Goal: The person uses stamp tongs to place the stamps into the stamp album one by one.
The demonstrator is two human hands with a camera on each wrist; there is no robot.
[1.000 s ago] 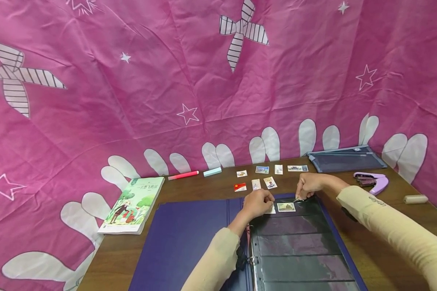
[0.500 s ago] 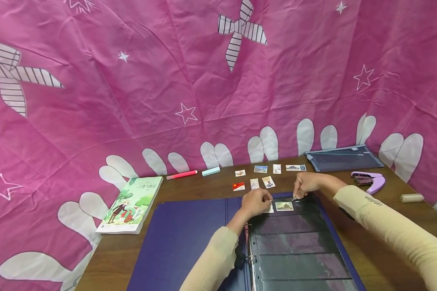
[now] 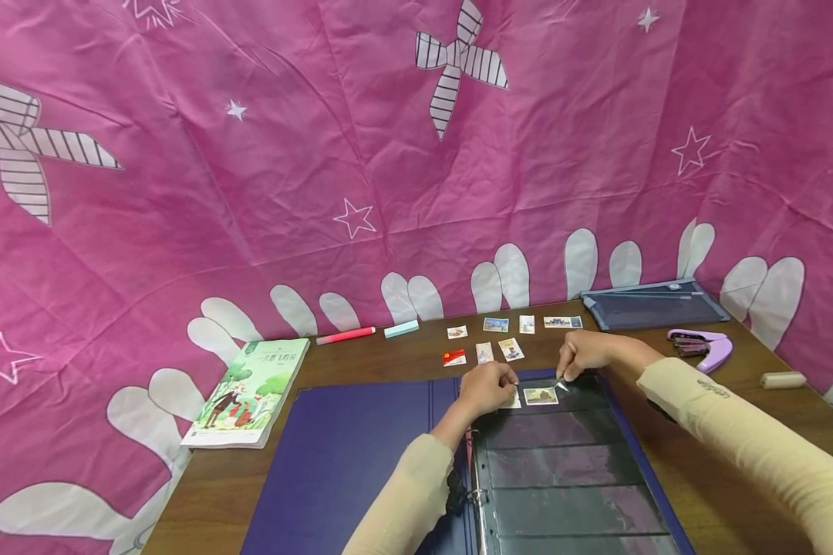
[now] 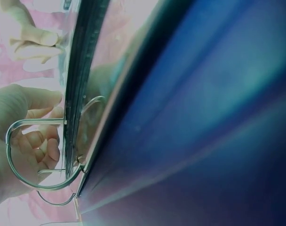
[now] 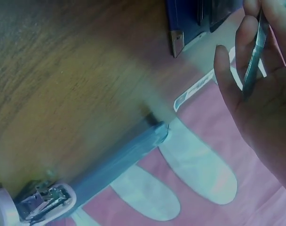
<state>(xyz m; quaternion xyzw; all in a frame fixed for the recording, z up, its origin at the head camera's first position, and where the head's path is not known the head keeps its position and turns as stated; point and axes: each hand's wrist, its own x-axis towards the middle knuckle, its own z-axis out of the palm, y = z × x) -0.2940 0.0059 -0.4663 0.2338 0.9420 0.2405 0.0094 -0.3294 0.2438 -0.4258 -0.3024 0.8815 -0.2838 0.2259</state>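
My right hand [image 3: 579, 354] pinches slim metal tweezers [image 5: 256, 59], their tips at the right edge of a landscape stamp [image 3: 541, 396] in the top row of the stamp album page [image 3: 558, 470]. My left hand [image 3: 486, 387] rests at the top left of that page, fingers bent. It partly covers a second, pale stamp [image 3: 512, 401]. In the left wrist view its thumb [image 4: 46, 99] meets the page edge behind the metal binder rings [image 4: 11, 141]; whether it pinches the clear pocket film is hidden. The open blue cover [image 3: 361, 455] lies to the left.
Behind the album lie several loose stamps [image 3: 510, 349]. A blue zip pouch [image 3: 655, 304], a purple stapler [image 3: 715, 351] and a cream stick [image 3: 783, 380] are at the right. A picture book [image 3: 246, 393], pink marker [image 3: 345, 335] and light-blue box [image 3: 401, 329] are further left.
The tweezers' tips shifted left to the landscape stamp's right edge, and now a bright glint shows just beside it. The left hand keeps its place on the page.
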